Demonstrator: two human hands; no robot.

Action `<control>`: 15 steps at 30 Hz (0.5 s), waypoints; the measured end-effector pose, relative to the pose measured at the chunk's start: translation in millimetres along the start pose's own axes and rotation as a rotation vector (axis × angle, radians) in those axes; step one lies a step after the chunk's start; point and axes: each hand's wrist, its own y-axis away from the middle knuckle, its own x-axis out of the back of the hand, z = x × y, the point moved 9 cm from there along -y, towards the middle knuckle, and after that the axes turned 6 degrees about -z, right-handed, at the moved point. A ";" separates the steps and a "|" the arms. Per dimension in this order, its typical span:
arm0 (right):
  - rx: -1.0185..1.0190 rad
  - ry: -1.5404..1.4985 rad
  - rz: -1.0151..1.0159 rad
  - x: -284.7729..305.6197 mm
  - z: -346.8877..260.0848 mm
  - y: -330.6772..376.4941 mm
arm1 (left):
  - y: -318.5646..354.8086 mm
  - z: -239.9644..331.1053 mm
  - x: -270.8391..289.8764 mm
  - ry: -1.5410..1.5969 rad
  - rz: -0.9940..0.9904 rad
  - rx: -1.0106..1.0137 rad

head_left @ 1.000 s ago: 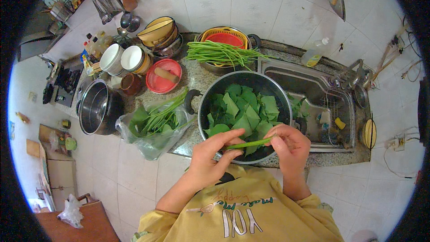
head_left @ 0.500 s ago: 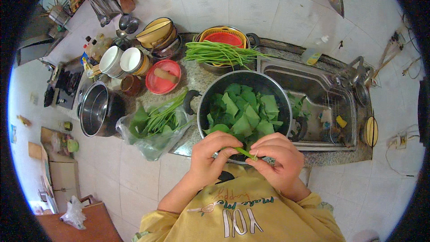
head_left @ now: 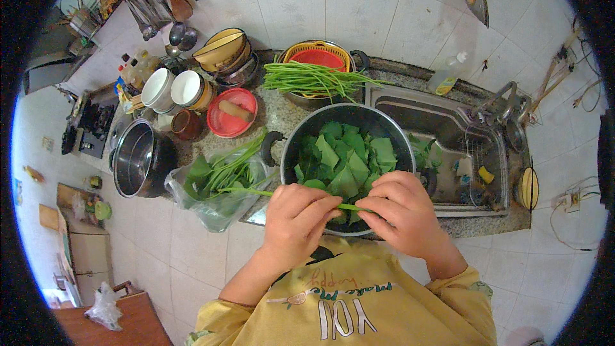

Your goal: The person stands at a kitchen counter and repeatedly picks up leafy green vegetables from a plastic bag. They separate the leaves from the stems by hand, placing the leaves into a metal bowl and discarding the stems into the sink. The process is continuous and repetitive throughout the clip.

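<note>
Over the near rim of the big pot (head_left: 349, 110), a green stem (head_left: 351, 207) held between left hand (head_left: 295, 221) and right hand (head_left: 410, 214)

The fingers of the left hand are bent and narrow together, and they hold the stem in a close grip; its thumb is mostly hidden below. The right hand pinches the stem near its right end, with the thumb and the fingertips brought together. The two hands are near each other but apart, and only a short piece of the stem shows between them. On the other side of the left hand, the thin part of the stem goes out to the left, above the clear plastic bag (head_left: 221, 219); whether it touches the greens (head_left: 211, 176) in this bag, I cannot tell.

Inside the big pot lie many broad green leaves (head_left: 346, 160), one over another. The bag is to the left of it, at the front edge of the counter (head_left: 272, 106). Behind the pot, a bundle of long green stems (head_left: 320, 80) lies across a red and yellow basket (head_left: 314, 59). To the right is the metal sink (head_left: 435, 115), with a yellow sponge (head_left: 486, 174) in it. Farther to the left stand an empty dark pot (head_left: 162, 160), a brown cup (head_left: 187, 125) and a red dish (head_left: 230, 128)
</note>
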 end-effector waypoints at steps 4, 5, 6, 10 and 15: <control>0.034 -0.022 -0.002 -10.7 -1.2 -1.3 | 0.4 1.2 -9.2 -0.020 -0.036 -0.029; 0.037 -0.064 0.017 -12.2 -0.7 -0.8 | 0.0 1.3 -9.4 -0.002 -0.038 -0.025; 0.041 -0.107 0.036 -14.0 0.0 -0.3 | -0.7 1.8 -8.8 0.014 -0.039 -0.020; -0.022 -0.448 0.077 -19.6 14.3 0.6 | 3.8 -17.3 -17.5 0.302 -0.130 0.068; -0.074 -0.826 0.107 -29.6 22.1 -0.5 | 16.3 -37.8 -42.9 1.106 -0.092 0.350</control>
